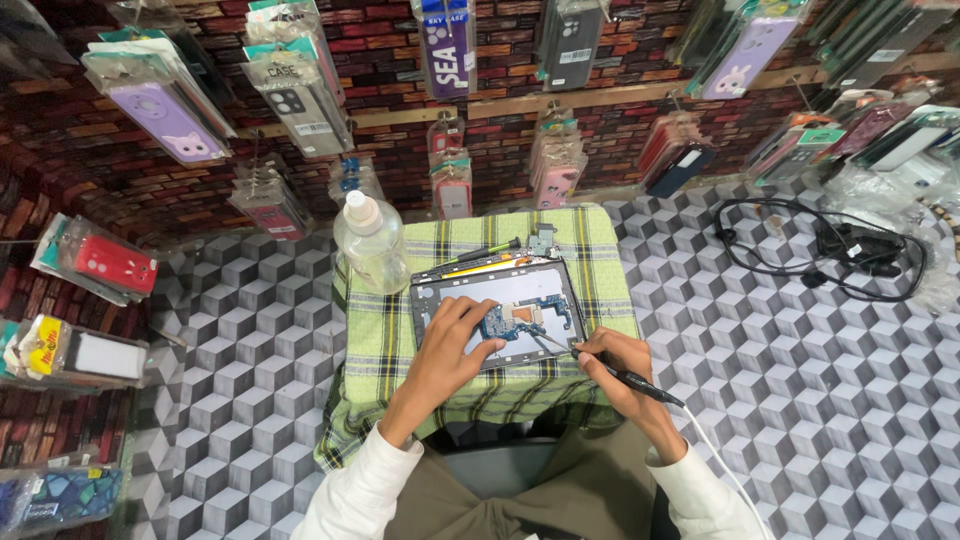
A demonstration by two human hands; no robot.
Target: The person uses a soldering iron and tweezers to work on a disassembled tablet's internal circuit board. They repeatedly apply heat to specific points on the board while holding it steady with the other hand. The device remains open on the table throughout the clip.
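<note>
An opened tablet (497, 285) lies back-up on a green checked cloth (380, 340) over a small table, its blue circuit board (512, 320) exposed in the middle. My left hand (450, 345) rests on the tablet's near left part, fingers pressing beside the board. My right hand (612, 365) grips a thin black corded tool (640, 384) like a pen, its metal tip reaching left onto the board. A white cord runs from the tool toward my right sleeve.
A clear plastic bottle (371, 243) stands at the cloth's far left. A screwdriver (487, 250) and a small metal part (542, 240) lie behind the tablet. Black cables with an adapter (845, 245) lie on the patterned floor at right. Packaged phone cases (300, 90) hang on the brick-pattern wall.
</note>
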